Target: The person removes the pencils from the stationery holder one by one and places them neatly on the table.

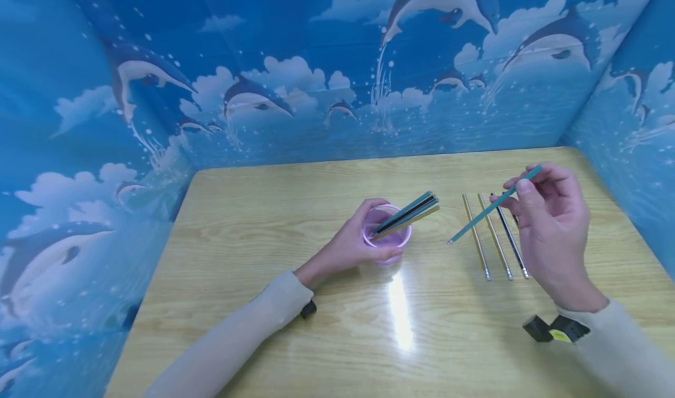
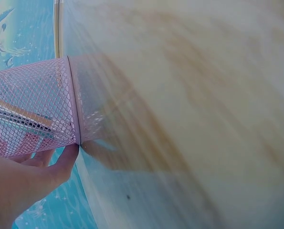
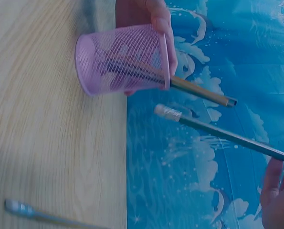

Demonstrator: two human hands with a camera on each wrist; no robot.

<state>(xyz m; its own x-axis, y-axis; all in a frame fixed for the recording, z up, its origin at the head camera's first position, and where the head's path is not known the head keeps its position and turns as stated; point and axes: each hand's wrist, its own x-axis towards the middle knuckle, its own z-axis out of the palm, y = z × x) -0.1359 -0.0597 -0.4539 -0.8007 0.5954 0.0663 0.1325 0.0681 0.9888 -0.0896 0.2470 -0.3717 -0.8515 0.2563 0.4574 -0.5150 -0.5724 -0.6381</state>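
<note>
My left hand [image 1: 358, 240] grips a pink mesh pencil cup [image 3: 118, 62] that stands on the table, thumb and fingers around its sides. Several pencils [image 1: 406, 215], green, black and yellow, lean to the right inside it. Above the table to the right, my right hand [image 1: 554, 228] pinches a green pencil [image 1: 485, 211] between thumb and fingers. Its eraser end points down and left, toward the cup but apart from it. Below this hand lie two yellow pencils [image 1: 477, 237] and a black pencil [image 1: 510, 234] side by side; another dark one is mostly hidden behind the fingers.
The wood-grain table [image 1: 237, 222] carries a bright glare streak in front of the cup. Blue curtains [image 1: 295, 122] printed with dolphins rise along its back and both sides. A small black device [image 1: 556, 329] sits at the right wrist.
</note>
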